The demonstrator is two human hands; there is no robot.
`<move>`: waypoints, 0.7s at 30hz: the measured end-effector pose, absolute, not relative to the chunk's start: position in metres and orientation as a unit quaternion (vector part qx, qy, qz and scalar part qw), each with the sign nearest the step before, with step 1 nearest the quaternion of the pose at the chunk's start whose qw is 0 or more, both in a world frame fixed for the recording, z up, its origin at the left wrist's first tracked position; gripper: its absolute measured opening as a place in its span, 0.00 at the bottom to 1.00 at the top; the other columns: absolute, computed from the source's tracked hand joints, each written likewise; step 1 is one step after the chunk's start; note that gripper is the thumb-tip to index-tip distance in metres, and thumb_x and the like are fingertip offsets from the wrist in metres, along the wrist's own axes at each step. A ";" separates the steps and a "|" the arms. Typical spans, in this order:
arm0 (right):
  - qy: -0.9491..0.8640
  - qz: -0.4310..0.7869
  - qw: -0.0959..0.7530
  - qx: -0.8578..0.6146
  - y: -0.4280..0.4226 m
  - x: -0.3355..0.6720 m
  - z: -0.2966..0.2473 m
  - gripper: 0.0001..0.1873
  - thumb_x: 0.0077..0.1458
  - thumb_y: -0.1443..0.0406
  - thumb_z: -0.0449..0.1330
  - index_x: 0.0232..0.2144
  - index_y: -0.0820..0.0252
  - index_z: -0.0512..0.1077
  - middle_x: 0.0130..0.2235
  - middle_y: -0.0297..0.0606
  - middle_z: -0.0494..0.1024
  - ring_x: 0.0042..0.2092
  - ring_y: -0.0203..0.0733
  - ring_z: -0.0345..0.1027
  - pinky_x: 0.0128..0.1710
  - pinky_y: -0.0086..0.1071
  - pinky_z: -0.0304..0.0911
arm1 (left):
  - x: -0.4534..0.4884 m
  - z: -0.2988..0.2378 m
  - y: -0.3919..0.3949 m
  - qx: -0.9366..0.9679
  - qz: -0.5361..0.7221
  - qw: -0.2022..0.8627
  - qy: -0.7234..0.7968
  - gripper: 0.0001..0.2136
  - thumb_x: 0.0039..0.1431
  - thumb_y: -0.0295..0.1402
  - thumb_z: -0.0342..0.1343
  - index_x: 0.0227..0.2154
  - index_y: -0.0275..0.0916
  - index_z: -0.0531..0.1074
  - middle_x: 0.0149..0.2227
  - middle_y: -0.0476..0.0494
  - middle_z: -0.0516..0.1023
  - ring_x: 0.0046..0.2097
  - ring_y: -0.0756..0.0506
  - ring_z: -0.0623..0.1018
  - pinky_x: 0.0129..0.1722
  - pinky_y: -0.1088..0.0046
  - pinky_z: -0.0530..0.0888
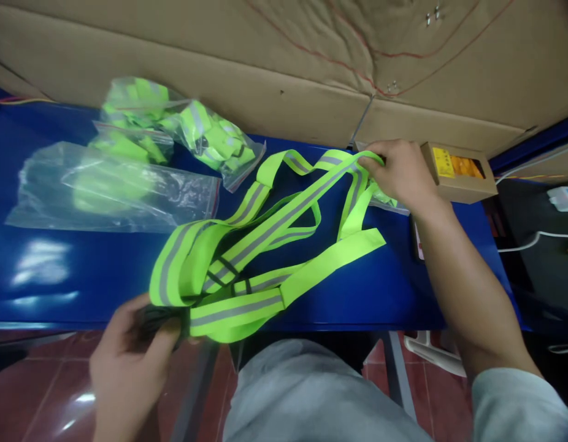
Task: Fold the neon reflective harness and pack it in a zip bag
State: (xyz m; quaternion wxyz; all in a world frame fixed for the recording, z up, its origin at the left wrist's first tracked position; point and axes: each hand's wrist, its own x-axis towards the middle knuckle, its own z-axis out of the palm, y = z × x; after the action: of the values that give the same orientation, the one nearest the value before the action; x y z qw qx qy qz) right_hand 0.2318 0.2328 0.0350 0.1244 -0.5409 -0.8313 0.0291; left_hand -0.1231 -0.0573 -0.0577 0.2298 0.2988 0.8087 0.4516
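A neon-yellow reflective strap harness (291,212) with grey stripes and black slider buckles lies in loops over the blue table. At the table's front edge, my left hand (134,353) is closed round a dark part of it, likely its black buckle end, mostly hidden by my fingers and blurred. Farther back on the right, my right hand (401,169) pinches a band of the same harness, drawing one strap fairly straight between both hands. Below that hand a small clear bag with yellow-green contents (386,197) is partly covered.
Several clear bags of neon straps (214,138) lie at the back left, behind a large flat plastic bag (183,196). A cardboard box (472,184) with orange contents stands at the back right. Cardboard panels (196,67) line the back of the blue table (104,270).
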 end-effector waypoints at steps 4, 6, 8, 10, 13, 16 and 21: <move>-0.799 0.020 0.149 -0.582 0.234 0.239 0.042 0.14 0.70 0.60 0.58 0.45 0.60 0.82 0.42 0.44 0.86 0.43 0.50 0.78 0.45 0.43 0.70 | -0.114 -0.053 -0.048 0.297 0.463 0.261 0.793 0.23 0.45 0.37 0.68 0.48 0.41 0.79 0.28 0.55 0.81 0.26 0.48 0.78 0.31 0.72 0.80; -0.802 0.020 0.151 -0.578 0.233 0.241 0.041 0.15 0.72 0.59 0.55 0.47 0.58 0.81 0.43 0.42 0.85 0.43 0.47 0.77 0.47 0.41 0.70 | -0.112 -0.050 -0.045 0.301 0.469 0.274 0.784 0.24 0.45 0.38 0.69 0.48 0.41 0.78 0.29 0.54 0.81 0.26 0.47 0.79 0.29 0.71 0.81; -0.824 0.035 0.120 -0.552 0.233 0.245 0.040 0.16 0.73 0.59 0.54 0.48 0.58 0.80 0.44 0.43 0.84 0.44 0.47 0.77 0.49 0.43 0.70 | -0.113 -0.048 -0.046 0.296 0.472 0.286 0.780 0.24 0.45 0.38 0.69 0.48 0.41 0.77 0.33 0.53 0.83 0.27 0.48 0.79 0.28 0.73 0.80; -0.853 0.071 0.064 -0.513 0.234 0.251 0.037 0.15 0.70 0.59 0.58 0.47 0.59 0.81 0.44 0.45 0.84 0.46 0.51 0.78 0.51 0.46 0.71 | -0.117 -0.048 -0.049 0.285 0.462 0.303 0.783 0.22 0.48 0.37 0.69 0.48 0.41 0.77 0.35 0.52 0.83 0.29 0.48 0.79 0.28 0.75 0.79; -0.878 0.115 0.017 -0.464 0.234 0.255 0.036 0.24 0.62 0.56 0.68 0.57 0.59 0.78 0.58 0.48 0.81 0.61 0.62 0.73 0.61 0.56 0.66 | -0.121 -0.047 -0.053 0.278 0.449 0.311 0.790 0.21 0.50 0.35 0.68 0.49 0.42 0.78 0.37 0.52 0.82 0.31 0.49 0.79 0.29 0.78 0.78; -0.893 0.111 0.086 -0.428 0.226 0.236 0.039 0.34 0.65 0.51 0.65 0.69 0.50 0.67 0.71 0.46 0.67 0.71 0.63 0.62 0.68 0.62 0.58 | -0.118 -0.044 -0.053 0.279 0.452 0.315 0.787 0.21 0.50 0.36 0.69 0.49 0.43 0.77 0.38 0.52 0.83 0.33 0.47 0.80 0.30 0.76 0.79; -0.940 0.115 0.093 -0.308 0.208 0.164 0.038 0.22 0.72 0.58 0.54 0.63 0.53 0.72 0.66 0.44 0.75 0.68 0.56 0.66 0.67 0.54 0.58 | -0.112 -0.039 -0.054 0.304 0.454 0.297 0.783 0.21 0.51 0.36 0.68 0.49 0.42 0.76 0.38 0.51 0.82 0.34 0.46 0.80 0.35 0.73 0.79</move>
State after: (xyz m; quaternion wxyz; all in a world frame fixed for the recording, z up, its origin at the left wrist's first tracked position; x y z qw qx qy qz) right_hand 0.1642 0.2077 0.0384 0.0929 -0.3082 -0.9397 0.1153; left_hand -0.1118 -0.0538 -0.0391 0.2967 0.3038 0.7834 0.4538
